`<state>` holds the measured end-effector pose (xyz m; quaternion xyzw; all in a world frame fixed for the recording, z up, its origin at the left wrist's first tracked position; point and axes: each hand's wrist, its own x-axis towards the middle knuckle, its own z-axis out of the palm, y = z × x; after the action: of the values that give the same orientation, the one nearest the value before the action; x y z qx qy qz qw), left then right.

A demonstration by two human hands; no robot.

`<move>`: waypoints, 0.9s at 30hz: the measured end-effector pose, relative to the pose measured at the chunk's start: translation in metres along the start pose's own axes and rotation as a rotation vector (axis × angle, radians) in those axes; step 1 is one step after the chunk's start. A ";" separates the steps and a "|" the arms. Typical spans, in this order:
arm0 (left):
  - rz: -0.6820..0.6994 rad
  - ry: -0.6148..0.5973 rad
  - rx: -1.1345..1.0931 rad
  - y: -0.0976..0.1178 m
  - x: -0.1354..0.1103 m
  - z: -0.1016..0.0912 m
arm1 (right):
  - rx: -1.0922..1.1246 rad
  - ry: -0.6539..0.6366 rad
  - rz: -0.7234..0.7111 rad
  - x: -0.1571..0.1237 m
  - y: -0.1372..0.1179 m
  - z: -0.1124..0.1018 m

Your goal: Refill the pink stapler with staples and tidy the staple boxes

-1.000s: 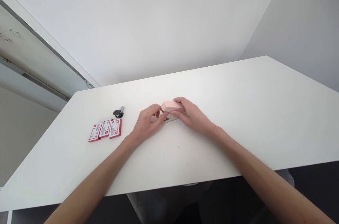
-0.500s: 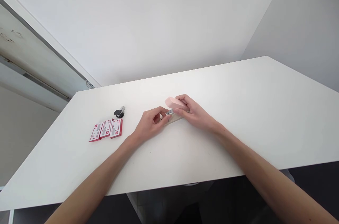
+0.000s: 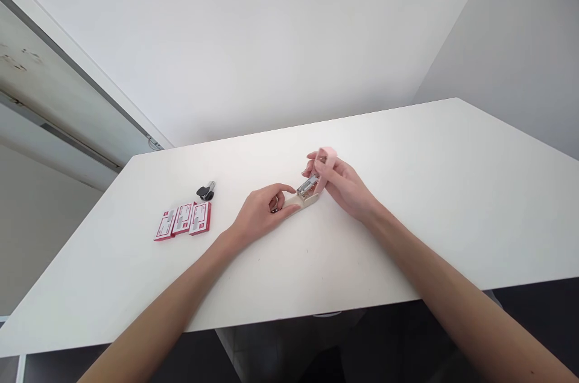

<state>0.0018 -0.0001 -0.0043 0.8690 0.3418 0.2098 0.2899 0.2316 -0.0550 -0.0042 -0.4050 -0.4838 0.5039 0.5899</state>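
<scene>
A stapler [image 3: 309, 186] with a pink cover and a cream base lies opened up on the white table, its metal staple channel showing. My left hand [image 3: 265, 207] is closed around the front end of the cream base, thumb along its near side. The pink top, swung up and tilted back, is gripped by my right hand [image 3: 346, 184] between thumb and fingers. Part of the base is hidden under my left fingers. Whether staples sit in the channel is too small to tell.
On the left of the white table [image 3: 384, 238] lie three red and white staple boxes [image 3: 183, 218] in a row. Just behind them is a black and silver staple remover [image 3: 207, 191]. A wall rises behind the table's back edge.
My right hand has moved right and up, swinging the pink cover from low over the base to nearly upright. The metal channel is now exposed. My left hand stays at the base.
</scene>
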 end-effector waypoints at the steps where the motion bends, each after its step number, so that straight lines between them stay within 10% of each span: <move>1: 0.012 0.014 0.023 -0.001 0.000 0.000 | 0.020 0.049 0.000 0.002 0.001 -0.001; 14: 0.109 0.066 0.096 0.000 0.000 -0.002 | 0.299 0.469 0.073 0.014 0.014 -0.026; 27: 0.023 0.181 0.168 0.001 0.001 0.002 | -0.115 0.708 0.050 0.011 0.021 -0.028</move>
<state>0.0039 -0.0009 -0.0057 0.8716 0.3729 0.2612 0.1816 0.2555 -0.0409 -0.0283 -0.5989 -0.2669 0.3183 0.6847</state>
